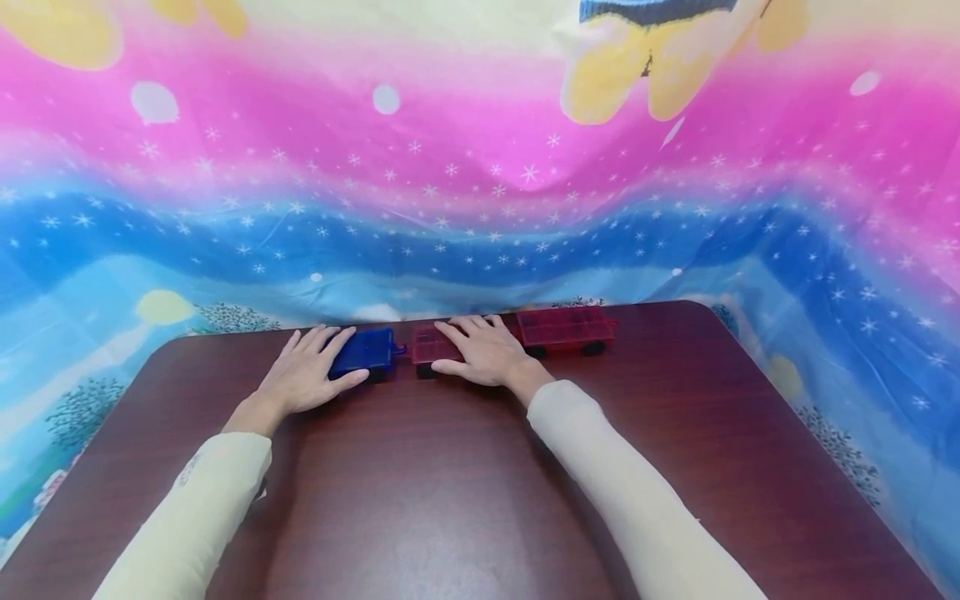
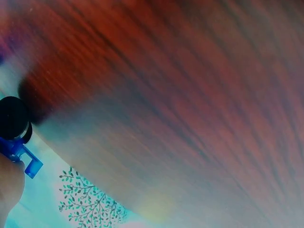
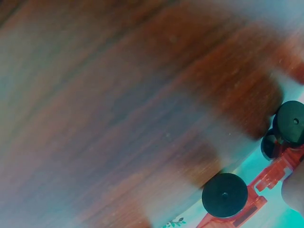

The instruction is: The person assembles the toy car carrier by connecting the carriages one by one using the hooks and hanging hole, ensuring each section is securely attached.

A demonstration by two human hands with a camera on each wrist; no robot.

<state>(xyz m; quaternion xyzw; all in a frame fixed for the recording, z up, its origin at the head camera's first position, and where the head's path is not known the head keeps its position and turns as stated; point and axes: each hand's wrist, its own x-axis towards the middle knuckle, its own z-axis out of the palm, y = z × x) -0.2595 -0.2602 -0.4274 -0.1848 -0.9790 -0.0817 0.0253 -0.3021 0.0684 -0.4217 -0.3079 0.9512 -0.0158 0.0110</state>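
Note:
Three see-through toy car bases stand in a row along the far side of the table. My left hand [image 1: 303,379] rests straight-fingered at the blue car base [image 1: 372,346], thumb along its near side. Over the middle red car base [image 1: 429,343] lies my right hand [image 1: 486,354], its fingers spread and partly covering it. A second red car base [image 1: 566,327] sits just right of that hand. The blue base's hook [image 1: 401,349] reaches toward the middle one; whether they are coupled I cannot tell. A black wheel [image 2: 13,118] shows in the left wrist view, another wheel [image 3: 225,195] in the right.
The dark brown table [image 1: 420,483] has rounded far corners, and the car bases stand close to its far edge. Behind it hangs a pink and blue patterned cloth [image 1: 465,183], which also runs down both sides.

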